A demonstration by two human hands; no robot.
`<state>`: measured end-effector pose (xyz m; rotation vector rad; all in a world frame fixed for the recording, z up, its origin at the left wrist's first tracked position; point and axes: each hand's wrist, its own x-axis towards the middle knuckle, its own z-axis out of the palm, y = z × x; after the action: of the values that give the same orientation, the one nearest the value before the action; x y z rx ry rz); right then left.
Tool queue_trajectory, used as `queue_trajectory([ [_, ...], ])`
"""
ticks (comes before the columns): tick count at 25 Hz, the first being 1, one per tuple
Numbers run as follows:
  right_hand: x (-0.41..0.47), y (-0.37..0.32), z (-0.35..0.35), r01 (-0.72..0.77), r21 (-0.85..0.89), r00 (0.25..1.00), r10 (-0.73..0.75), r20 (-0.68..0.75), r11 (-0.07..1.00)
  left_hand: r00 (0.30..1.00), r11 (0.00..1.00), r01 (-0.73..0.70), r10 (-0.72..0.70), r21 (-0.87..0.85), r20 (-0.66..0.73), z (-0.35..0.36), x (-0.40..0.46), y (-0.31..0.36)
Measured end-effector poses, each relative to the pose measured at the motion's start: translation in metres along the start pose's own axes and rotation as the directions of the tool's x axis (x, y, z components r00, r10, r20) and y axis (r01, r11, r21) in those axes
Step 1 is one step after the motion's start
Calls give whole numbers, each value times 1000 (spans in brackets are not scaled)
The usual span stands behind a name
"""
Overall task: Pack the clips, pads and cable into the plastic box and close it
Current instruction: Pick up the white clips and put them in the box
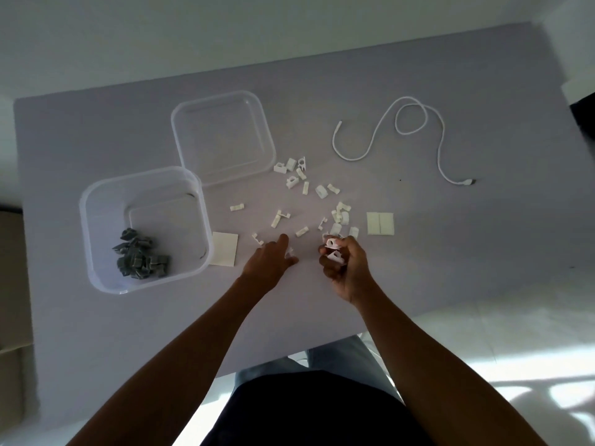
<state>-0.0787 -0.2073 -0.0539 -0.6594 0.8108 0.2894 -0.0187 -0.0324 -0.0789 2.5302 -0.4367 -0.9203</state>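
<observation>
A clear plastic box [96, 201] stands at the left of the table with several dark grey clips [140, 254] inside. Its clear lid [222, 136] lies behind it. Several white clips [304, 188] are scattered over the middle of the table. My left hand [272, 259] is pressed down on one small white clip, finger and thumb pinching it. My right hand [343, 262] holds a few white clips [333, 252] in curled fingers. One cream pad [223, 249] lies beside the box, another pad [380, 223] to the right. A white cable [409, 130] lies looped at the far right.
The grey table [450, 236] ends at a near edge just in front of my body. A dark object [584, 114] sits at the far right edge. Brown cardboard shapes [11, 284] stand off the table's left side.
</observation>
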Motion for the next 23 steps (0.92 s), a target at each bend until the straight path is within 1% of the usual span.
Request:
queue_trajectory([
  [2, -2, -8, -5, -16, 5, 999, 16, 52, 1000, 1000, 999, 2, -2, 38, -18, 2, 3, 1],
  [4, -2, -16, -8, -8, -41, 996, 11, 83, 999, 999, 999, 30, -30, 37, -16, 0, 8, 3],
  [5, -2, -19, -7, 3, -68, 996, 4, 91, 998, 999, 999, 52, -53, -12, -12, -4, 8, 5],
  [6, -2, -23, -6, 15, -103, 996, -6, 85, 995, 997, 991, 79, -80, -109, -3, -6, 10, 7],
  [7, -2, -27, -4, 26, -161, 998, -15, 67, 987, 992, 946, 125, -124, -301, 23, -10, 12, 10],
  [8, -2, -29, -3, 36, -267, 999, -31, 25, 963, 978, 799, 209, -187, -563, 97, -16, 14, 13],
  [9, -1, -31, -1, 56, -411, 997, -72, -23, 910, 955, 544, 295, -201, -785, 220, -23, 13, 16],
  [10, 1, -31, -1, 91, -562, 987, -149, -58, 822, 935, 288, 352, -148, -891, 322, -29, 13, 17],
  [11, 3, -29, -1, 135, -693, 966, -248, -66, 708, 930, 100, 367, -63, -925, 362, -35, 12, 18],
  [12, 6, -27, -4, 174, -795, 938, -343, -46, 581, 931, 8, 366, 2, -931, 366, -40, 12, 19],
  [13, 10, -24, -5, 198, -869, 913, -409, -5, 453, 933, -38, 359, 44, -932, 358, -45, 11, 20],
  [15, 14, -19, -8, 181, -963, 895, -439, 77, 198, 934, -56, 354, 65, -934, 350, -50, 14, 22],
  [16, 18, -16, -10, 155, -983, 896, -434, 97, 102, 935, -63, 353, 68, -933, 349, -52, 15, 24],
  [18, 25, -11, -14, 106, -994, 882, -459, 110, -34, 937, -81, 348, 70, -934, 343, -57, 19, 28],
  [21, 32, -7, -15, 71, -988, 852, -507, 132, -137, 936, -80, 351, 36, -933, 349, -68, 27, 33],
  [22, 34, -8, -16, 73, -986, 848, -510, 140, -150, 935, -61, 355, 17, -933, 355, -72, 30, 35],
  [23, 34, -9, -16, 81, -988, 851, -507, 138, -134, 932, -34, 362, -4, -931, 363, -75, 35, 37],
])
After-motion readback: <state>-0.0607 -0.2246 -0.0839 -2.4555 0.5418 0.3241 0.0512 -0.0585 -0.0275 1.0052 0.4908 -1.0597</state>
